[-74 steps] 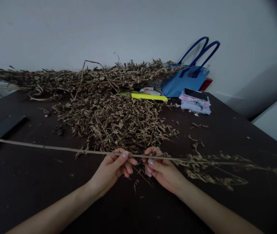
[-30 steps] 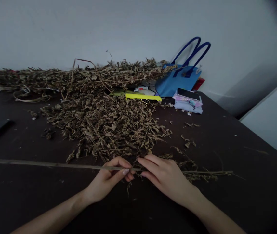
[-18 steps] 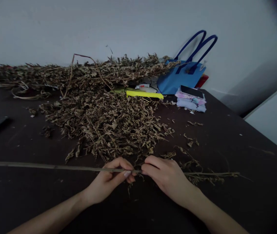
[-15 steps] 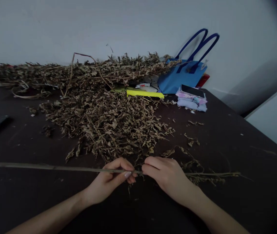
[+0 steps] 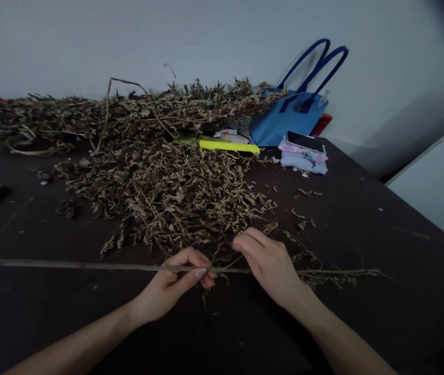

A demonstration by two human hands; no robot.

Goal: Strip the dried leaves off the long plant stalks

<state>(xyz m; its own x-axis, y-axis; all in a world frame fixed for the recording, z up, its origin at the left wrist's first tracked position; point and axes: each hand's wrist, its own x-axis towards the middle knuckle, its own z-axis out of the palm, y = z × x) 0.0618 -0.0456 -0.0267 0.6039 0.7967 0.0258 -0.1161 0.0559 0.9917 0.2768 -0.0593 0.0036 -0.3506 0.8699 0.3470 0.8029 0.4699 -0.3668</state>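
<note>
You have no lettering, label, brand or number that can be read here; the blue bag (image 5: pixel 286 121) and the yellow packet (image 5: pixel 230 147) show none legibly.

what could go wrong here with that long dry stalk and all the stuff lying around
The left hand pinches the thin dry stalk near its middle, so the long unsupported end could snap or sweep crumbs off the dark table. The right hand pulling at the brittle twigs may scatter bits toward the phone on the folded cloths. The leaf pile already crowds the yellow object.
</note>
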